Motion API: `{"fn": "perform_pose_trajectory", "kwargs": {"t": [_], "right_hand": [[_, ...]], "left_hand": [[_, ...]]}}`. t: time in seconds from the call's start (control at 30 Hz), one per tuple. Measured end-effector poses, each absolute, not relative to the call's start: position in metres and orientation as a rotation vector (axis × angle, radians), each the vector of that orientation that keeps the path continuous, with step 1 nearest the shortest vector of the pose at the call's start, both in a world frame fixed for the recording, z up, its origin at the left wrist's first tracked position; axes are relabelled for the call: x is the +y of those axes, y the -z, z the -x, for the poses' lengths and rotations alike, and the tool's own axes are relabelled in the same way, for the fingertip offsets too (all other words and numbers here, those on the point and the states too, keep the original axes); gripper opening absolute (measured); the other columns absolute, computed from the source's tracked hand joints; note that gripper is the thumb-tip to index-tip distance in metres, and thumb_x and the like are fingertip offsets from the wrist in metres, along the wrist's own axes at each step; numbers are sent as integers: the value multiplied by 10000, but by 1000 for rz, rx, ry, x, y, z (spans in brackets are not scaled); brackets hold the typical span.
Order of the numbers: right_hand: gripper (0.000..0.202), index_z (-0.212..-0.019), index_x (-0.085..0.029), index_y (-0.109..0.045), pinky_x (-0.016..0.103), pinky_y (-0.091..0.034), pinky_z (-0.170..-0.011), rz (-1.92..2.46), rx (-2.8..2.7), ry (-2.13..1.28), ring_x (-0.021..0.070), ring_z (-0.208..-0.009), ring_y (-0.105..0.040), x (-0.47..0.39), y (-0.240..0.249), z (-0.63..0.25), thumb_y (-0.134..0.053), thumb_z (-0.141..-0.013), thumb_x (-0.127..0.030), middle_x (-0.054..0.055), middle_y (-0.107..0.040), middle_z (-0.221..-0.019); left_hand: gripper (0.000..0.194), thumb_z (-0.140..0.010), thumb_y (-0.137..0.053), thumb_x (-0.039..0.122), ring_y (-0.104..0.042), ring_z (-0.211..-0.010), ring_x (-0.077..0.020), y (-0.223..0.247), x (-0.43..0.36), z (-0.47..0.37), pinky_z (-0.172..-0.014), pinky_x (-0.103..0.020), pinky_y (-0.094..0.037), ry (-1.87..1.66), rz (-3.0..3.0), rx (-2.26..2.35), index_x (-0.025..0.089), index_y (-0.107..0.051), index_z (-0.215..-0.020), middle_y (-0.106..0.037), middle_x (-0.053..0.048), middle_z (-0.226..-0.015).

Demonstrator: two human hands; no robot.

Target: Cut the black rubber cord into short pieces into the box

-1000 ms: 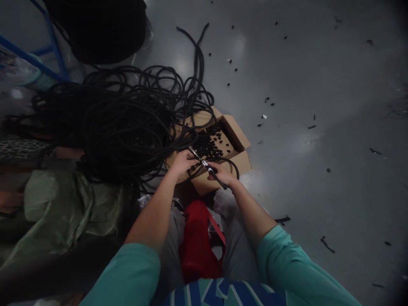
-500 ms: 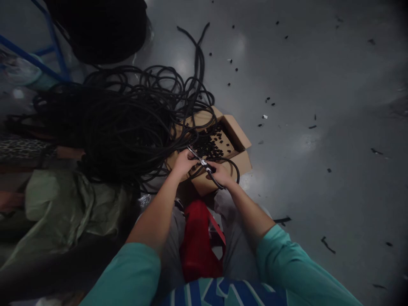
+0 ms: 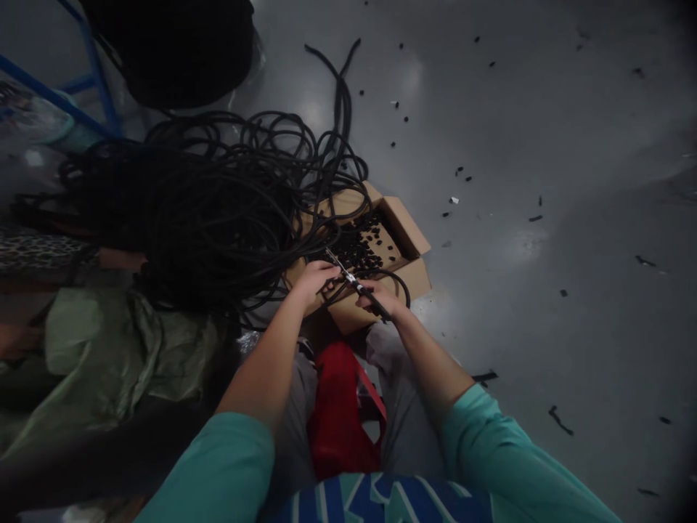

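Note:
Over an open cardboard box (image 3: 409, 226), my right hand (image 3: 381, 298) grips a cutting tool (image 3: 351, 278) with dark handles and narrow metal jaws. The jaws point up and left, beside the fingers of my left hand (image 3: 314, 280). My left hand is closed at the box's near left side, pinching black cord; the exact spot is hard to make out. Many short black pieces (image 3: 359, 250) lie inside the box. A loop of black cord (image 3: 406, 287) curves around by my right hand. The large tangle of black cord (image 3: 218, 211) spreads left of the box, partly over it.
A black bundle (image 3: 174, 51) and a blue metal frame (image 3: 98, 73) stand at the upper left. Green fabric (image 3: 103, 356) lies at the left, near another person's hand (image 3: 16, 340). A red object (image 3: 340, 414) is between my legs. Small black scraps dot the grey floor (image 3: 544, 131).
The handles of the cutting tool have come closer together in my right hand. Its jaws have shifted slightly right, and my left hand has moved a little right.

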State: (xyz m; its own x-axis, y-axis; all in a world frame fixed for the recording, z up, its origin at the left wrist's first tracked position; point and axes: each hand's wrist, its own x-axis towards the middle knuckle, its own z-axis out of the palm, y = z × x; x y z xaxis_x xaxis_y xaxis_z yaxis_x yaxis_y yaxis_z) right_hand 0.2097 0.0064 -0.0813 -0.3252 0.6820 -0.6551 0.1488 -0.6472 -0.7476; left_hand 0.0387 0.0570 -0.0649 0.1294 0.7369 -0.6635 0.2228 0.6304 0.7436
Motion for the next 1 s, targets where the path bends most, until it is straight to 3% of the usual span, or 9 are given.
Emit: {"fn": "perform_pose_trajectory", "kwargs": {"t": [0.13, 0.3, 0.5, 0.67, 1.0], "right_hand": [[486, -983, -136, -600, 187, -282, -378, 1432, -972, -2113, 80, -377, -414, 5, 83, -211, -572, -499, -173, -76, -472, -430], [505, -999, -147, -579, 195, -315, -435, 1287, -891, -2163, 80, -452, -431, 4, 85, -209, -559, -495, -177, -61, -508, -529], [538, -1012, -169, -609, 219, -364, -590, 1451, -1082, -1981, 104, -640, -474, 5, 85, -207, -560, -479, -121, -29, -572, -724], [533, -1015, -160, -612, 250, -373, -671, 1479, -1179, -1849, 115, -687, -459, 5, 89, -202, -573, -484, -136, -24, -557, -762], [462, -939, -163, -645, 192, -305, -465, 1589, -1162, -1898, 65, -470, -370, 6, 86, -204, -545, -491, -115, -72, -453, -521]], "left_hand": [[116, -666, -610, 225, -444, -400, -48, 60, 57, -38, -391, -183, -281, -410, -854, 1357, 112, -598, -644, -568, -4, -541], [99, -614, -653, 134, -454, -391, -47, 63, 56, -41, -411, -187, -330, -530, -796, 1405, 116, -564, -652, -565, 13, -528], [215, -594, -651, 51, -473, -406, -48, 63, 55, -45, -436, -181, -367, -638, -748, 1503, 141, -472, -673, -547, 43, -520], [237, -601, -640, 64, -450, -382, -49, 61, 53, -48, -428, -185, -355, -591, -793, 1555, 158, -433, -669, -520, 57, -508], [207, -536, -641, 88, -502, -602, -95, 70, 56, -43, -589, -221, -389, -588, -1176, 1666, 159, -482, -648, -521, 41, -618]]}}
